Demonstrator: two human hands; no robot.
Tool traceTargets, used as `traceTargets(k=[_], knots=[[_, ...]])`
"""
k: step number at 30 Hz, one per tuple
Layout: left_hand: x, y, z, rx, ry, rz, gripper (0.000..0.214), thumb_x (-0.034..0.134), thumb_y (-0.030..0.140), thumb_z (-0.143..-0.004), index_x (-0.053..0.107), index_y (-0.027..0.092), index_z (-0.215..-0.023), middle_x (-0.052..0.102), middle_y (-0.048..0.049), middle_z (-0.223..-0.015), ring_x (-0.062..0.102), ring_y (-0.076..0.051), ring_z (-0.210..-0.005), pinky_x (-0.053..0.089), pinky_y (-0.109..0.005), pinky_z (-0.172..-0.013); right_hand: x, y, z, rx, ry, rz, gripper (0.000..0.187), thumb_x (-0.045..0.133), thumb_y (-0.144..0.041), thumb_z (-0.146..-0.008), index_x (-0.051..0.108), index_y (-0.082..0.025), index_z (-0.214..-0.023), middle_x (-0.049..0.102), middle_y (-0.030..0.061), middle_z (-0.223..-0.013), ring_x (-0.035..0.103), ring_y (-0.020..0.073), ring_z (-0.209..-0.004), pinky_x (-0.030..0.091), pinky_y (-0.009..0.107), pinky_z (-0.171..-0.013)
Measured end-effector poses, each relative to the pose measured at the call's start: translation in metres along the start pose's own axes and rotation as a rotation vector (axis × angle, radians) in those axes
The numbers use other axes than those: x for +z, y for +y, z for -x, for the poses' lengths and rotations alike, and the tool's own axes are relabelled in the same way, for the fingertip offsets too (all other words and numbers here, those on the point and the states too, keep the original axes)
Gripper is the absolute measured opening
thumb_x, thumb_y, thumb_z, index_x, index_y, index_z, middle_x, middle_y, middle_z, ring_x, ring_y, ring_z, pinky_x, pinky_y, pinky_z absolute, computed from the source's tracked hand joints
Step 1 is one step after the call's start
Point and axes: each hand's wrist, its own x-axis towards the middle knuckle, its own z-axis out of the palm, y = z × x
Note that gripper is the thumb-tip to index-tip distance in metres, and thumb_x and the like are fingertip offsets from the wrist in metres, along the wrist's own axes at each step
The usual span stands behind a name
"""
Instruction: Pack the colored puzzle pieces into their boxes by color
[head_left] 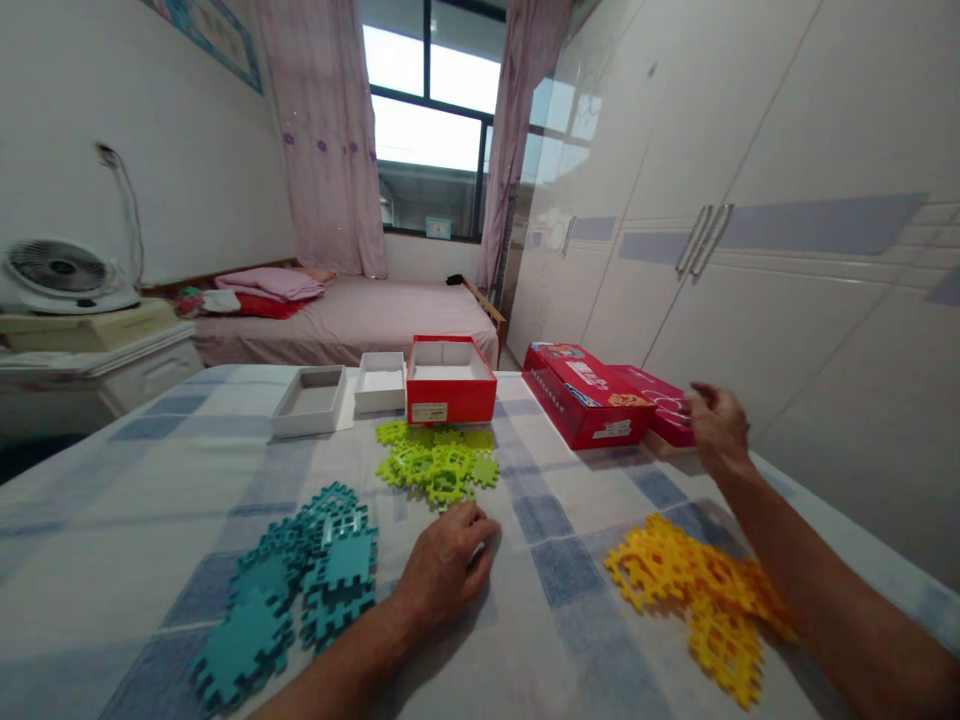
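My left hand rests on the checked tablecloth, fingers curled under, between a pile of teal puzzle tiles and a pile of lime green tiles. Whether it holds anything is hidden. My right hand reaches to the far right and touches a red box lid lying beside another red lid; its fingers are slightly blurred. A pile of yellow tiles lies under my right forearm.
An open red box and two white trays stand at the table's far side. Behind are a bed, a fan on a cabinet at left, and white wardrobe doors at right.
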Motion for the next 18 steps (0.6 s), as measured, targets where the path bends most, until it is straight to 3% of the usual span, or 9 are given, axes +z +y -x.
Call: traceTargets(k=[4, 6, 8, 10, 13, 18], knots=[[0.001, 0.0, -0.001, 0.019, 0.018, -0.043, 0.02, 0.045, 0.016, -0.085, 0.063, 0.02, -0.092, 0.058, -0.0045, -0.092, 0.052, -0.017, -0.087, 0.041, -0.029, -0.076, 0.048, -0.066, 0.049, -0.397, -0.383, 0.021, 0.035, 0.054, -0.037, -0.08, 0.062, -0.018, -0.109, 0.066, 0.008, -0.101, 0.062, 0.0176, -0.076, 0.054, 0.033, -0.069], [0.002, -0.001, -0.002, 0.028, 0.024, -0.055, 0.02, 0.046, 0.016, -0.084, 0.063, 0.02, -0.092, 0.058, -0.0045, -0.092, 0.052, -0.017, -0.086, 0.041, -0.028, -0.075, 0.078, -0.095, 0.076, -0.633, -0.507, 0.048, 0.039, 0.053, -0.029, -0.082, 0.057, -0.019, -0.12, 0.061, 0.0093, -0.117, 0.062, 0.0159, -0.076, 0.053, 0.034, -0.074], [0.002, -0.001, -0.002, 0.029, 0.03, -0.057, 0.019, 0.046, 0.016, -0.084, 0.063, 0.02, -0.092, 0.058, -0.0046, -0.092, 0.052, -0.017, -0.086, 0.041, -0.028, -0.076, 0.108, -0.117, 0.096, -0.762, -0.614, 0.088, 0.046, 0.051, -0.022, -0.083, 0.05, -0.02, -0.128, 0.05, 0.0107, -0.133, 0.061, 0.0125, -0.072, 0.052, 0.032, -0.078], [0.002, -0.002, -0.002, 0.028, 0.031, -0.048, 0.02, 0.045, 0.016, -0.084, 0.063, 0.021, -0.092, 0.058, -0.0047, -0.092, 0.052, -0.017, -0.086, 0.041, -0.028, -0.076, 0.135, -0.132, 0.107, -0.802, -0.658, 0.196, 0.054, 0.052, -0.018, -0.082, 0.043, -0.02, -0.135, 0.043, 0.0113, -0.141, 0.063, 0.0136, -0.078, 0.05, 0.031, -0.082], [0.003, -0.002, -0.002, 0.028, 0.03, -0.028, 0.022, 0.045, 0.015, -0.084, 0.064, 0.021, -0.095, 0.059, -0.005, -0.093, 0.053, -0.017, -0.088, 0.042, -0.028, -0.077, 0.166, -0.146, 0.113, -0.751, -0.679, 0.381, 0.06, 0.057, -0.018, -0.079, 0.04, -0.02, -0.137, 0.045, 0.0115, -0.139, 0.061, 0.0206, -0.1, 0.047, 0.032, -0.087], [0.003, -0.002, -0.002, 0.016, 0.035, -0.017, 0.024, 0.046, 0.015, -0.082, 0.064, 0.02, -0.096, 0.059, -0.0056, -0.096, 0.054, -0.018, -0.09, 0.042, -0.028, -0.079, 0.192, -0.154, 0.116, -0.576, -0.602, 0.507, 0.037, 0.059, -0.024, -0.079, 0.058, -0.016, -0.115, 0.052, 0.0124, -0.12, 0.06, 0.0219, -0.099, 0.048, 0.031, -0.084]])
